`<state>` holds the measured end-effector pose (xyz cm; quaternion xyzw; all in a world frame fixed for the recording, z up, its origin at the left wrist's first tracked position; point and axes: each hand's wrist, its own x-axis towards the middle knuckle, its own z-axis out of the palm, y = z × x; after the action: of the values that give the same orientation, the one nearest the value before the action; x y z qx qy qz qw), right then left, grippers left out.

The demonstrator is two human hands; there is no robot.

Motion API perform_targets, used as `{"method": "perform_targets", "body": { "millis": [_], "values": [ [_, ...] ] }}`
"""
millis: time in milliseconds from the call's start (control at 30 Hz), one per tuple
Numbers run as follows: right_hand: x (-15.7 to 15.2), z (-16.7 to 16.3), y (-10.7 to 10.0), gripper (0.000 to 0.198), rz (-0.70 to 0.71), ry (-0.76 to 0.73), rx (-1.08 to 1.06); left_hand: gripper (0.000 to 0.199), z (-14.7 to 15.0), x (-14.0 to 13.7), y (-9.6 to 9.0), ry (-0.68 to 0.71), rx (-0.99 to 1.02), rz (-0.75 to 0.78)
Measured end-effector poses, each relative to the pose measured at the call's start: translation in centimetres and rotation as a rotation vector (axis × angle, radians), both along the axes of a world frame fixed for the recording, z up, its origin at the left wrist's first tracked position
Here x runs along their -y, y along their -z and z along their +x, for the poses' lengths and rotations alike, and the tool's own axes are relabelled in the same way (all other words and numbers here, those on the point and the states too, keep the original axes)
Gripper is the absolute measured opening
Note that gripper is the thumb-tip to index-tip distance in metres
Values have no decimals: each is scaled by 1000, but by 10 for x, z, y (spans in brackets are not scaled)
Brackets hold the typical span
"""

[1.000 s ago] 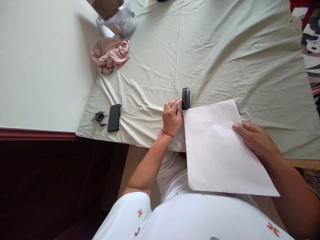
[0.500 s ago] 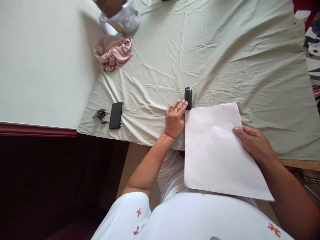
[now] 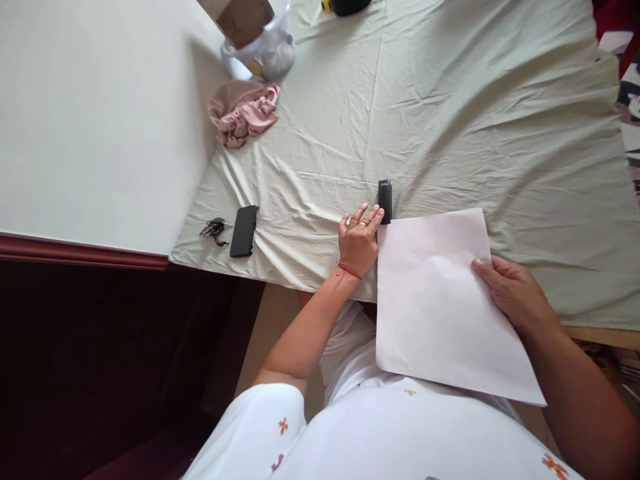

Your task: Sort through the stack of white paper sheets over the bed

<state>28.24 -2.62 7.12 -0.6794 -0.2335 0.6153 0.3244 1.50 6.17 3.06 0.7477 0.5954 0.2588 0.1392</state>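
A small black stapler (image 3: 385, 201) lies on the cloth at the top left corner of white paper (image 3: 440, 300). My left hand (image 3: 359, 235) rests palm down beside that corner. Its fingers are stretched out, with the fingertips touching the stapler's near end. On the other side, my right hand (image 3: 515, 290) pinches the paper's right edge, thumb on top and fingers underneath. The lower part of the paper hangs past the table edge above my lap. Whether it is one sheet or several, I cannot tell.
A pale green cloth (image 3: 450, 153) covers the table. To the left lie a black phone (image 3: 244, 231) and keys (image 3: 215, 228). Farther back are a crumpled pink cloth (image 3: 243, 113) and a plastic bag (image 3: 273, 53), near the white wall (image 3: 95, 113).
The view has shifted slightly, so everything sits a little farther right in it. My left fingers remain at the stapler, and my right hand keeps its pinch on the paper.
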Motion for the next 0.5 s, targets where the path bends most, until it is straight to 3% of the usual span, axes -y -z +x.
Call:
{"method": "perform_targets", "body": {
  "millis": [200, 333, 500],
  "values": [
    [9, 8, 2, 20, 42, -36, -35, 62, -3, -1, 6, -17, 85, 21],
    [20, 29, -5, 18, 65, 26, 33, 65, -10, 15, 11, -3, 199, -45],
    [14, 40, -18, 16, 165, 118, 69, 41, -21, 44, 6, -175, 474, -63]
  ]
}}
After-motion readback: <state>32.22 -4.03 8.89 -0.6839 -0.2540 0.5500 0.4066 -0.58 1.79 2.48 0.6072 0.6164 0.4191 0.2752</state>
